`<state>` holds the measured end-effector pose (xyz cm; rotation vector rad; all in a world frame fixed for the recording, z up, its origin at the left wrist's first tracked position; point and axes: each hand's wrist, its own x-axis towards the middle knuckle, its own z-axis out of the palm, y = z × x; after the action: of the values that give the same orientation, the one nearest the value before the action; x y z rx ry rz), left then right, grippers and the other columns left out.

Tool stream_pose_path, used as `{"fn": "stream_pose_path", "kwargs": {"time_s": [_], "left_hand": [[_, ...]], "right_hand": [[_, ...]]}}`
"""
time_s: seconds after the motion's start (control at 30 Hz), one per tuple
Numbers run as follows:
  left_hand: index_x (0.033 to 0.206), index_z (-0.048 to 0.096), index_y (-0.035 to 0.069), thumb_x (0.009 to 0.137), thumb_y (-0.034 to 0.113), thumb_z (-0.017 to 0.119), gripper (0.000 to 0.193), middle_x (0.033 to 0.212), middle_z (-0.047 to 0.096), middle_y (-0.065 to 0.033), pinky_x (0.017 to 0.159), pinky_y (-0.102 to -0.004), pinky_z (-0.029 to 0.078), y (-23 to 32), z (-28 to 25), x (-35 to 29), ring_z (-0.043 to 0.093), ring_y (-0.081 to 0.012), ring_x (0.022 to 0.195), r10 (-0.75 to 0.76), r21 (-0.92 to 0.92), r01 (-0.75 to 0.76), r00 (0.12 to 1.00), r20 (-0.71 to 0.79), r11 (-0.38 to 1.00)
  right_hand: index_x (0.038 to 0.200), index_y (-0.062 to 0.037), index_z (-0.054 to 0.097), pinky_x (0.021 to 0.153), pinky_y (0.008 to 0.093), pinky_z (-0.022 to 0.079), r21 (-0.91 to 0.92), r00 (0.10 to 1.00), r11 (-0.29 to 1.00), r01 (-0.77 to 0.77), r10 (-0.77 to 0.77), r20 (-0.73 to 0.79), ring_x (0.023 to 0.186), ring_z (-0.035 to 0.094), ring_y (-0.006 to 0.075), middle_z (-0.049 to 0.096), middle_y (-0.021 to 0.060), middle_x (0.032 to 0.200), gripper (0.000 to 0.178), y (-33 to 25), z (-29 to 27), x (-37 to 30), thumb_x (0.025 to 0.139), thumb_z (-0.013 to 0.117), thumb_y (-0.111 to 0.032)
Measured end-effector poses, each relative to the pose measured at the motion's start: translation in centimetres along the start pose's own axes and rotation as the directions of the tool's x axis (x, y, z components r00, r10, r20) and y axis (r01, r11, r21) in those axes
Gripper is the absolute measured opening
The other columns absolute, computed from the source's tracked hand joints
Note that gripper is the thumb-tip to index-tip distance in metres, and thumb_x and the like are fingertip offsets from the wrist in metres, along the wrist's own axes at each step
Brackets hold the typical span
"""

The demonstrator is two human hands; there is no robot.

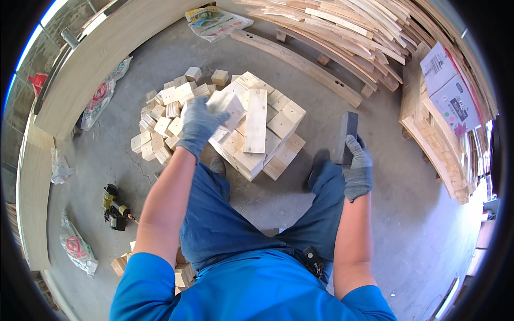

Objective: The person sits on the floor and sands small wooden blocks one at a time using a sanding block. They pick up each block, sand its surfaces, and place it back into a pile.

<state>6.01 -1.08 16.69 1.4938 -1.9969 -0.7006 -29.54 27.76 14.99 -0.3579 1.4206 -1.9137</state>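
My left hand (202, 124), in a grey knit glove, grips a pale wooden block (229, 102) at the left side of the block stack; the block is slightly blurred. The thumb lies across its near side and the fingers partly hide it. A flat board (256, 120) rests on top of the stack of wooden blocks (292, 112), just right of that hand. Out to the right, my gloved right hand (357, 170) is closed around the lower end of a dark grey rectangular block (348, 131), held upright above the floor near my right foot.
Loose wooden blocks (158, 125) are heaped left of the stack. A nail gun (115, 207) lies on the floor at left, near a plastic bag (78, 247). Long wood strips (342, 32) are piled at the far right, behind a beam (300, 65). A carton (450, 88) sits right.
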Motion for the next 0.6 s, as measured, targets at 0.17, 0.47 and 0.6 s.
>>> {"fn": "stream_pose_path", "kwargs": {"time_s": [0.17, 0.47, 0.6], "left_hand": [[0.136, 0.064, -0.006, 0.074, 0.04, 0.097, 0.085, 0.132, 0.068, -0.0271, 0.11, -0.0448, 0.052, 2.7, 7.4, -2.6, 0.065, -0.0396, 0.126, -0.025, 0.144, 0.013, 0.996, 0.084, 0.989], [0.133, 0.064, -0.003, 0.073, 0.042, 0.097, 0.082, 0.13, 0.062, -0.0278, 0.109, -0.0487, 0.052, 1.7, 13.8, -3.9, 0.062, -0.043, 0.123, -0.058, 0.246, 0.039, 0.996, 0.069, 0.969], [0.142, 0.057, -0.001, 0.07, 0.043, 0.1, 0.095, 0.134, 0.059, -0.0275, 0.109, -0.0496, 0.051, 1.3, 16.0, -5.8, 0.06, -0.0439, 0.124, -0.034, 0.228, 0.037, 0.999, -0.017, 0.973]], "right_hand": [[0.144, 0.0044, 0.063, 0.087, 0.0333, 0.059, 0.029, 0.989, 0.989, -0.146, 0.146, -0.017, 0.1, 0.071, 0.019, 0.074, 0.0112, 0.12, 0.056, 3.3, 0.0, 0.5, 0.095, 0.083, -0.014], [0.149, 0.0066, 0.058, 0.101, 0.0313, 0.054, -0.031, 0.985, 0.986, -0.164, 0.165, 0.056, 0.115, 0.068, 0.0213, 0.07, 0.0146, 0.135, 0.065, 2.9, 0.9, 1.6, 0.093, 0.085, -0.013], [0.149, 0.0069, 0.058, 0.103, 0.032, 0.054, -0.079, 0.982, 0.981, -0.179, 0.183, 0.043, 0.116, 0.068, 0.0218, 0.07, 0.0153, 0.137, 0.066, 2.8, 1.4, 1.4, 0.093, 0.085, -0.013]]}}
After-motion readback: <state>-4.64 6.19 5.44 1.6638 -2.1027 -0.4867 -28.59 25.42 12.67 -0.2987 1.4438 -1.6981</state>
